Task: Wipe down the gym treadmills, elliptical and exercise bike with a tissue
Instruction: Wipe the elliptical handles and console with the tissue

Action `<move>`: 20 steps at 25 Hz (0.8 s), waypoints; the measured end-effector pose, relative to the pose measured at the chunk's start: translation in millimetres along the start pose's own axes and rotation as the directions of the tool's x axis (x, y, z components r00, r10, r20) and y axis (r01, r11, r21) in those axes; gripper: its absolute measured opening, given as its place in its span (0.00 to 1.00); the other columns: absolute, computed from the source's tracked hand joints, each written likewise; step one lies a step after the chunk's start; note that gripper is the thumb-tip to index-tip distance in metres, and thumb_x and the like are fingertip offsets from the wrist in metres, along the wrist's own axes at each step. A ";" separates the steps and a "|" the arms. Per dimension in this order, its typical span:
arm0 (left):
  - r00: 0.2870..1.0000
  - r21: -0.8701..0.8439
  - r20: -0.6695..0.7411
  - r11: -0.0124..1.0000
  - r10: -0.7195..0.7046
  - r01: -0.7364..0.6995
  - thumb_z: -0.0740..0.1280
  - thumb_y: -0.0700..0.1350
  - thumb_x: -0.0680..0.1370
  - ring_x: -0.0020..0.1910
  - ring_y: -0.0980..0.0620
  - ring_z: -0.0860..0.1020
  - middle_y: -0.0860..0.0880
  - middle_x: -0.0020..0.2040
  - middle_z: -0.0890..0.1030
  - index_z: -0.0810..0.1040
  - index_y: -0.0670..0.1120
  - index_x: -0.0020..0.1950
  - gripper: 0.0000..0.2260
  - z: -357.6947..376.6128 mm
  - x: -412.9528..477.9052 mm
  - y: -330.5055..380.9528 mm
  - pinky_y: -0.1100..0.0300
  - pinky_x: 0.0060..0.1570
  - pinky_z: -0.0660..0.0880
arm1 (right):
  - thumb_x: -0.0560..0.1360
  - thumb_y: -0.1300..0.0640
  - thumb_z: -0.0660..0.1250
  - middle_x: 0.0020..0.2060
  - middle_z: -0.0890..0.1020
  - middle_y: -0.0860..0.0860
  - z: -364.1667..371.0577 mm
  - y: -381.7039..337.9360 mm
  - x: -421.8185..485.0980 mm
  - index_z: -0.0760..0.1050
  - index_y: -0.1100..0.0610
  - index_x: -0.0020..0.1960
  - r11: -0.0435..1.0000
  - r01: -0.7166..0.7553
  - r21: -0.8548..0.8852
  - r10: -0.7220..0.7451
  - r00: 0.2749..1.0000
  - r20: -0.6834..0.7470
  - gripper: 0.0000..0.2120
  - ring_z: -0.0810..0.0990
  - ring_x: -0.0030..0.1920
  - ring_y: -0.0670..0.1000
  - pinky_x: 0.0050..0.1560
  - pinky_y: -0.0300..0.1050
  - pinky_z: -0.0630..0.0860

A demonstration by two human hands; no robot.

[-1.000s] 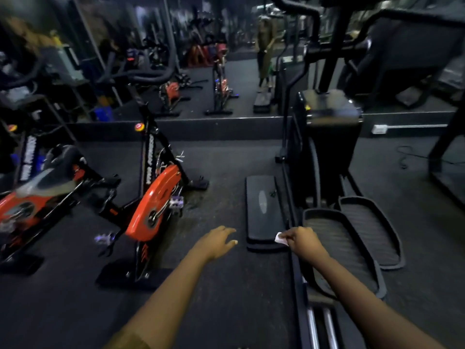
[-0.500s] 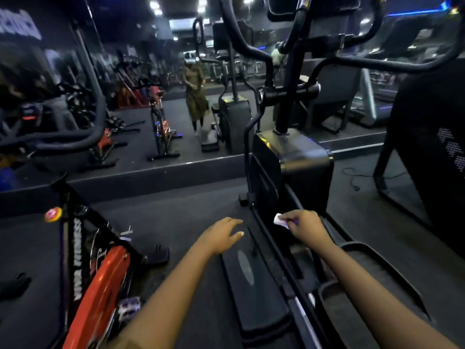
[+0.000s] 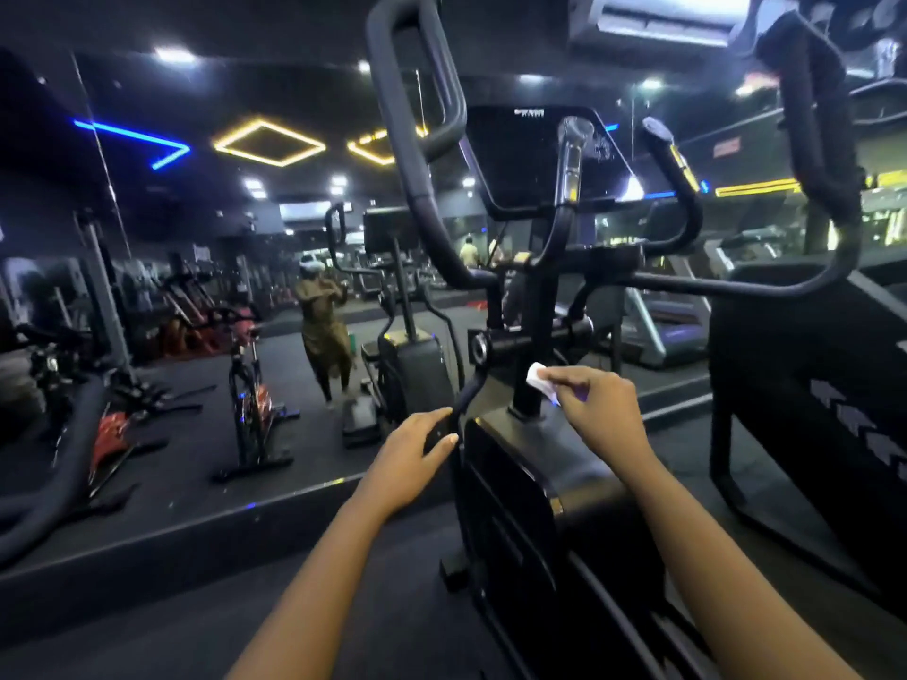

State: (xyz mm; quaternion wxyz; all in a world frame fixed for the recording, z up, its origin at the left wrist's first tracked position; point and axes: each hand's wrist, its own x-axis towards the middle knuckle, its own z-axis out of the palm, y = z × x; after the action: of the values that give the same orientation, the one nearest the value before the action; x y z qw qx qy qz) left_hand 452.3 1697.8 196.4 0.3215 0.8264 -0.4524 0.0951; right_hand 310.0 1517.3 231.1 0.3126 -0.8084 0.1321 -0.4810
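Observation:
A black elliptical (image 3: 520, 463) stands right in front of me, its dark console (image 3: 530, 159) and looped handlebars (image 3: 412, 139) rising above. My right hand (image 3: 599, 409) pinches a small white tissue (image 3: 537, 377) just above the top of the elliptical's housing, beside the centre post. My left hand (image 3: 407, 454) is stretched forward with its fingers relaxed, at the lower swing bar (image 3: 466, 395) on the machine's left side. Whether it touches the bar I cannot tell.
A mirror wall behind a low ledge (image 3: 196, 522) reflects an exercise bike (image 3: 250, 385), a person and more machines. A large black treadmill (image 3: 810, 385) stands close on the right. A bike's padded handlebar (image 3: 49, 473) juts in at the left.
My view has lifted from the floor and pedals up to the elliptical's console. Both hands have risen with it; the right hand still pinches the tissue, now over the housing top.

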 end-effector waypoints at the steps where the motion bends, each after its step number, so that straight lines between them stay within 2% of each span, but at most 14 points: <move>1: 0.998 -0.029 -0.068 1.000 0.007 -0.009 0.60 0.50 0.81 0.69 0.51 0.67 0.49 0.70 0.69 0.64 0.49 0.74 0.21 -8.4 20.2 -1.4 0.60 0.66 0.63 | 0.73 0.68 0.65 0.49 0.84 0.53 3.6 -3.8 22.0 0.82 0.58 0.52 0.998 0.051 0.035 -0.050 0.998 -0.049 0.13 0.79 0.50 0.42 0.46 0.21 0.66; 2: 0.992 -0.058 -0.124 0.998 -0.009 0.002 0.60 0.50 0.81 0.69 0.52 0.68 0.48 0.70 0.70 0.64 0.50 0.74 0.21 -17.5 32.5 0.2 0.59 0.66 0.64 | 0.72 0.69 0.66 0.49 0.84 0.52 3.7 -9.5 35.3 0.82 0.58 0.52 0.994 0.095 0.057 -0.089 0.992 -0.086 0.13 0.76 0.48 0.36 0.46 0.19 0.65; 4: 0.966 -0.121 -0.259 0.992 -0.011 -0.021 0.60 0.50 0.81 0.67 0.52 0.70 0.48 0.69 0.72 0.63 0.50 0.75 0.22 -39.0 73.2 -0.7 0.59 0.64 0.66 | 0.72 0.70 0.66 0.48 0.83 0.50 10.9 -15.8 78.1 0.82 0.58 0.52 0.971 0.219 0.095 -0.199 0.963 -0.181 0.13 0.72 0.49 0.32 0.46 0.18 0.64; 7: 0.897 -0.250 -0.440 0.964 -0.035 -0.085 0.58 0.53 0.80 0.66 0.51 0.71 0.49 0.69 0.71 0.59 0.53 0.76 0.24 -83.9 145.5 11.0 0.55 0.64 0.67 | 0.71 0.70 0.66 0.48 0.83 0.46 23.5 -25.2 163.1 0.83 0.57 0.52 0.915 0.380 0.133 -0.329 0.896 -0.299 0.14 0.76 0.50 0.35 0.50 0.20 0.66; 10: 0.817 -0.345 -0.572 0.925 -0.071 -0.161 0.55 0.62 0.76 0.68 0.50 0.70 0.50 0.69 0.71 0.56 0.57 0.76 0.29 -126.3 214.3 30.3 0.47 0.68 0.66 | 0.72 0.66 0.65 0.49 0.83 0.44 28.2 -39.8 247.6 0.82 0.57 0.54 0.833 0.517 0.197 -0.431 0.829 -0.355 0.13 0.78 0.51 0.35 0.51 0.23 0.68; 12: 0.797 -0.391 -0.599 0.897 -0.077 -0.207 0.55 0.67 0.73 0.69 0.50 0.69 0.50 0.70 0.70 0.55 0.62 0.74 0.30 -147.8 251.7 44.4 0.49 0.68 0.65 | 0.71 0.62 0.64 0.49 0.82 0.45 29.0 -52.4 291.3 0.81 0.58 0.54 0.787 0.576 0.222 -0.478 0.796 -0.371 0.14 0.78 0.52 0.35 0.50 0.23 0.69; 14: 0.792 -0.439 -0.600 0.874 -0.111 -0.210 0.56 0.67 0.73 0.71 0.50 0.66 0.49 0.73 0.67 0.52 0.63 0.75 0.31 -169.6 289.5 57.4 0.54 0.67 0.62 | 0.71 0.62 0.65 0.50 0.83 0.47 32.0 -65.2 337.4 0.81 0.59 0.55 0.752 0.618 0.230 -0.522 0.771 -0.365 0.13 0.79 0.52 0.38 0.51 0.24 0.70; 18: 0.771 -0.444 -0.620 0.875 -0.145 -0.192 0.57 0.58 0.78 0.72 0.54 0.62 0.54 0.73 0.62 0.49 0.60 0.77 0.29 -198.1 337.3 68.9 0.60 0.63 0.59 | 0.70 0.70 0.69 0.50 0.83 0.48 46.8 -83.1 399.9 0.81 0.59 0.54 0.709 0.681 0.184 -0.603 0.721 -0.341 0.15 0.77 0.54 0.39 0.53 0.24 0.70; 20: 0.767 -0.429 -0.628 0.881 -0.131 -0.201 0.58 0.55 0.79 0.66 0.61 0.62 0.61 0.67 0.62 0.49 0.58 0.77 0.29 -201.2 345.5 72.2 0.64 0.61 0.58 | 0.69 0.71 0.69 0.50 0.83 0.49 51.8 -82.9 414.5 0.81 0.60 0.54 0.688 0.705 0.172 -0.624 0.696 -0.356 0.15 0.77 0.54 0.39 0.52 0.24 0.70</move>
State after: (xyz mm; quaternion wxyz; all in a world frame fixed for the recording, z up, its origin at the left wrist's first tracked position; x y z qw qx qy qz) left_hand 618.7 1557.0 539.3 0.6456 0.6307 -0.3403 0.2639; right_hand 555.6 1387.5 553.9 0.2110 -0.6706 -0.2050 -0.6810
